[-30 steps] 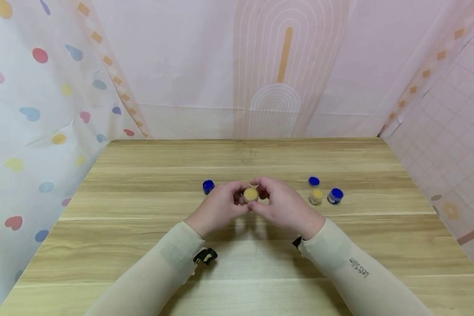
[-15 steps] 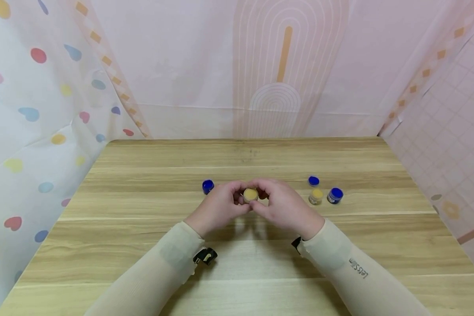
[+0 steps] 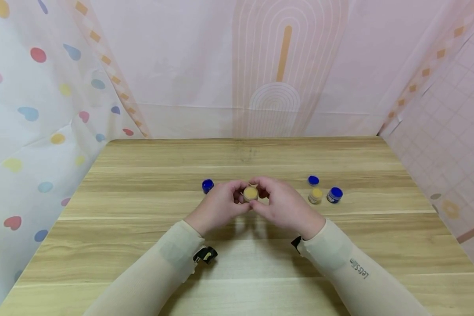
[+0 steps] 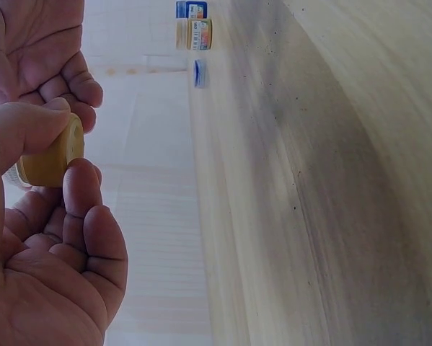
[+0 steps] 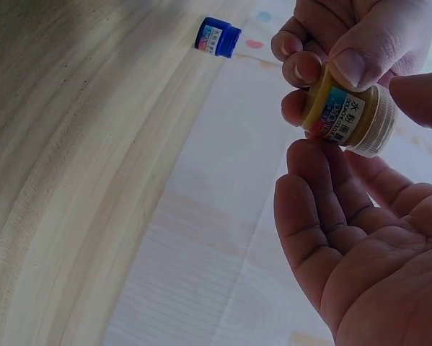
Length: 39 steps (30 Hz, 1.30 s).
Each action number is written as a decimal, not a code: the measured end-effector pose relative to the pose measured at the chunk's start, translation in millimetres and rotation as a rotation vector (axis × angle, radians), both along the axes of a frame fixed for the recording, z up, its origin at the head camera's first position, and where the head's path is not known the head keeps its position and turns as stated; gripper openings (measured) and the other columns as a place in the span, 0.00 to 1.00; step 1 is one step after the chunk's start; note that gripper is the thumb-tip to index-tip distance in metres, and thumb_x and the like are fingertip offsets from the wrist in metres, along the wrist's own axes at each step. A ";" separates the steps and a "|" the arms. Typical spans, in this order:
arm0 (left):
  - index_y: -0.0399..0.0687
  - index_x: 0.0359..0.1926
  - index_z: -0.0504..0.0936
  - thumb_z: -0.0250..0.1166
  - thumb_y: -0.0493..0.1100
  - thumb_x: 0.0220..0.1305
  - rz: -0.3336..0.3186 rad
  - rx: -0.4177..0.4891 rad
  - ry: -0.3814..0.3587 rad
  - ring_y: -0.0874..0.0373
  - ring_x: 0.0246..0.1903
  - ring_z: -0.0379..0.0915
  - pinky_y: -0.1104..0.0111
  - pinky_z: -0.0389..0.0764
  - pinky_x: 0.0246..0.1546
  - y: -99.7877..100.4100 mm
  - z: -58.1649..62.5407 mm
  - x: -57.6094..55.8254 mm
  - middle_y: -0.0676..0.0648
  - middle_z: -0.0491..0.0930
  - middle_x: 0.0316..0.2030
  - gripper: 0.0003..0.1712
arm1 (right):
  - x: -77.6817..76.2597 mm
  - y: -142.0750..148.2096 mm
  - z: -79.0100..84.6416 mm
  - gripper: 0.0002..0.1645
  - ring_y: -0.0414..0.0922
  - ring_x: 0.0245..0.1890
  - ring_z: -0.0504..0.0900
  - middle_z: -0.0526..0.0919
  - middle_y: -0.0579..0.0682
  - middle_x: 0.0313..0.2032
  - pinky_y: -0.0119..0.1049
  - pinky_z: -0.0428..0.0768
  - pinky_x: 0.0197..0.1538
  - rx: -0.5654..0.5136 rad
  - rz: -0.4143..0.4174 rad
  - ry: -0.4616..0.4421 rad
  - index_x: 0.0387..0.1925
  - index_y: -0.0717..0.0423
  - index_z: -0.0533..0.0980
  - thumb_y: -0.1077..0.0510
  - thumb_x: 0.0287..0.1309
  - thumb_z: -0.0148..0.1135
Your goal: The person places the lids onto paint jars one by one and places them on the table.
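Between my two hands, raised above the table, is a small yellow paint jar (image 5: 336,115) with a clear ribbed lid (image 5: 380,122). My left hand (image 3: 221,204) grips the jar's body, its thumb pressed over the label in the right wrist view. On the lid side, my right hand (image 3: 282,204) has its thumb and index finger around the lid, the other fingers curled beneath. The jar's yellow top faces up toward the head camera. Left of the hands, an uncapped blue paint jar (image 5: 219,37) stands on the table, partly hidden by my left hand in the head view.
To the right on the wooden table (image 3: 260,281) are a blue lid (image 3: 314,180), a second yellow paint jar (image 3: 315,196) and a capped blue paint jar (image 3: 334,195), close together. Patterned cloth (image 3: 181,66) hangs behind the table and along both sides.
My right fingers close in around the lid, then loosen slightly at the far side. The left hand stays in place on the jar, and the things on the table have not moved.
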<state>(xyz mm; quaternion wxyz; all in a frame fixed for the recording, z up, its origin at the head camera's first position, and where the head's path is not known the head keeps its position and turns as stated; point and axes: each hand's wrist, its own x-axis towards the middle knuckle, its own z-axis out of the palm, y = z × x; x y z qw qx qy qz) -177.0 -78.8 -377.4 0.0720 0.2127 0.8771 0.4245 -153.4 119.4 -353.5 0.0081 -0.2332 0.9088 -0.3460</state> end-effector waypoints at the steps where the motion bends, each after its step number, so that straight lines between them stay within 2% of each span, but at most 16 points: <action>1: 0.46 0.47 0.85 0.75 0.38 0.63 -0.001 0.001 -0.001 0.61 0.34 0.79 0.69 0.82 0.39 0.0 -0.1 0.0 0.52 0.85 0.34 0.12 | 0.3 0.1 -0.2 0.24 0.46 0.48 0.83 0.87 0.48 0.48 0.44 0.82 0.52 -0.004 0.002 0.000 0.63 0.53 0.79 0.55 0.67 0.68; 7: 0.45 0.49 0.86 0.74 0.37 0.63 -0.008 -0.005 0.007 0.61 0.33 0.78 0.70 0.80 0.37 0.0 -1.0 0.4 0.52 0.84 0.33 0.13 | 1.2 -0.6 -0.6 0.22 0.46 0.49 0.82 0.87 0.46 0.52 0.43 0.82 0.54 -0.004 -0.011 -0.014 0.62 0.51 0.80 0.56 0.68 0.66; 11: 0.44 0.52 0.86 0.74 0.37 0.63 -0.013 -0.001 0.008 0.62 0.34 0.78 0.70 0.81 0.37 0.3 -0.9 0.8 0.51 0.85 0.35 0.17 | 1.2 -0.9 -0.2 0.19 0.46 0.48 0.82 0.87 0.46 0.49 0.44 0.82 0.54 -0.003 -0.025 -0.032 0.58 0.52 0.81 0.54 0.68 0.68; 16: 0.44 0.50 0.86 0.75 0.37 0.63 -0.014 -0.004 0.004 0.61 0.34 0.79 0.70 0.82 0.39 1.3 0.5 1.3 0.51 0.85 0.35 0.15 | 1.2 -0.1 0.9 0.23 0.46 0.48 0.83 0.87 0.48 0.48 0.45 0.83 0.54 -0.006 -0.029 -0.046 0.59 0.53 0.80 0.51 0.67 0.71; 26: 0.46 0.49 0.85 0.75 0.39 0.63 -0.016 -0.010 -0.005 0.62 0.33 0.79 0.69 0.81 0.38 1.2 -1.1 1.4 0.52 0.84 0.33 0.14 | 1.4 2.1 -2.1 0.21 0.46 0.49 0.82 0.86 0.48 0.51 0.45 0.83 0.55 -0.004 0.007 -0.003 0.61 0.53 0.80 0.58 0.68 0.65; 32: 0.45 0.52 0.86 0.74 0.38 0.63 -0.016 -0.007 0.006 0.61 0.33 0.78 0.70 0.81 0.36 1.7 -0.9 -0.2 0.52 0.84 0.33 0.16 | -1.0 1.3 -0.3 0.17 0.46 0.48 0.83 0.87 0.47 0.47 0.44 0.83 0.53 -0.015 -0.018 -0.053 0.55 0.53 0.81 0.53 0.68 0.69; 34: 0.45 0.51 0.86 0.74 0.38 0.63 -0.016 -0.018 0.016 0.61 0.33 0.77 0.70 0.80 0.36 1.7 -0.3 -0.7 0.52 0.84 0.33 0.15 | -1.7 1.1 0.7 0.19 0.47 0.48 0.84 0.87 0.47 0.46 0.44 0.83 0.52 -0.020 -0.027 -0.072 0.55 0.54 0.80 0.51 0.68 0.71; 39: 0.46 0.48 0.85 0.75 0.39 0.63 -0.011 -0.031 0.013 0.60 0.34 0.78 0.69 0.81 0.37 0.5 0.2 -1.4 0.51 0.84 0.34 0.13 | -2.7 1.1 1.5 0.29 0.49 0.50 0.85 0.87 0.48 0.47 0.46 0.84 0.54 -0.009 -0.017 -0.075 0.66 0.56 0.76 0.51 0.68 0.71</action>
